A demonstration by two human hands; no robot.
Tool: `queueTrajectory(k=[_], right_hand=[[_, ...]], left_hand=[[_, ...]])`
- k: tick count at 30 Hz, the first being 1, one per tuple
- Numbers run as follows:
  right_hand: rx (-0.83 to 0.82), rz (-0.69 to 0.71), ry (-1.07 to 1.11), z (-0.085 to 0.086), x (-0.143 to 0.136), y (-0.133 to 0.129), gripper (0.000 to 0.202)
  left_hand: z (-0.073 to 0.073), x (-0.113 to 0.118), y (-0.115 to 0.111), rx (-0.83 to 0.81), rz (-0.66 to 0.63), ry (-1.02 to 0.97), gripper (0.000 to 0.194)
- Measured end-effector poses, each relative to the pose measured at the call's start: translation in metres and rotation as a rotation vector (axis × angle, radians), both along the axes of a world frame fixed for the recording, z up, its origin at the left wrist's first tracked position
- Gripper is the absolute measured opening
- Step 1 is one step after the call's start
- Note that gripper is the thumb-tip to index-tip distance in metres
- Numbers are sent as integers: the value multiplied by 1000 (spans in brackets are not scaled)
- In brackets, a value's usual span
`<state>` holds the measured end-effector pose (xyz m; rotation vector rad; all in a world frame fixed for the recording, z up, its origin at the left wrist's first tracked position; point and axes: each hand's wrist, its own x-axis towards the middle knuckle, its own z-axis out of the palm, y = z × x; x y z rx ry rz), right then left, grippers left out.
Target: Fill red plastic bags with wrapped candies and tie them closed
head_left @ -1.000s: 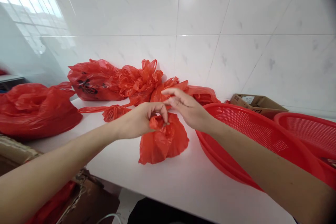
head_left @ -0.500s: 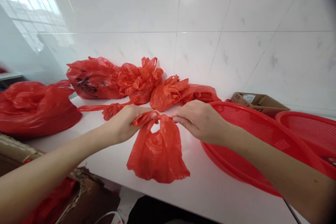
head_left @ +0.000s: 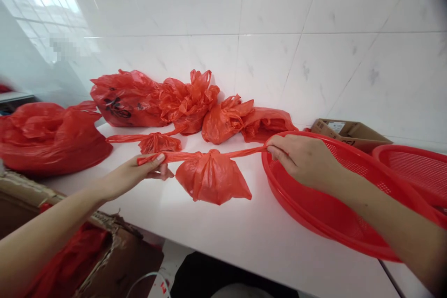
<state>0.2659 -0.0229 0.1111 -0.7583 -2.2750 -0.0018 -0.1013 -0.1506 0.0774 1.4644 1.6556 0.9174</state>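
Observation:
A small red plastic bag (head_left: 213,179) is stretched between my hands above the white table (head_left: 223,228), its neck gathered tight and its body bulging below. My left hand (head_left: 148,170) pinches one twisted handle of it, thumb on top. The other handle runs taut to my right hand (head_left: 296,156), whose fingers are closed round its end in front of the red basket's rim. Just behind my left hand lies another small tied red bag (head_left: 159,143) with its handles spread sideways. What the bag contains cannot be seen.
Several filled red bags (head_left: 129,102) line the tiled wall, and a large red bag (head_left: 45,139) sits at the left. Red perforated baskets (head_left: 324,214) stand at the right, before a small cardboard box (head_left: 356,132). An open carton (head_left: 122,260) holding red plastic is at lower left.
My hands have moved apart, pulling the bag's handles out sideways. The loop opening at its top has closed into a tight gather, and the bag's body has risen and become rounder.

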Motion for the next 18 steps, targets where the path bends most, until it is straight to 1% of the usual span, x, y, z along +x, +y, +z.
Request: queueTrajectory(k=[1,3,5,6,8,10,11,12,14,16,18], right_hand=[[-95,-39,-23,-4,-8,-12,27],[-303,-98,22,-22,-29,-36,28],[-461,-125,107,-50,-51,-52,28],[-532,-156,120,-65,-61,-56,29],[-620,-254,116,-94,-77,-56,29],[-633,-326,127,-115,-87,-52,27],[-619,-333,151,-124,-90,-50,26],[-604,-320,185,-130,-91,-48,25],[-596,-242,261,-139,-92,-48,26],[-621,-137,323,-146,-92,-51,25],[-657,-58,371,-150,-90,-53,21]], left_hand=[[-3,5,3,7,4,-22,49],[-12,15,10,18,-19,-29,46],[-24,26,20,-9,-97,-24,46],[-30,31,27,-32,-130,-15,48],[-41,42,41,-60,-136,21,54],[-49,53,55,-41,-75,66,59],[-53,60,62,-22,-42,84,60],[-57,67,68,-1,-15,97,61],[-66,82,76,28,26,134,60],[-76,96,80,43,55,188,58],[-85,104,82,45,81,253,56]])
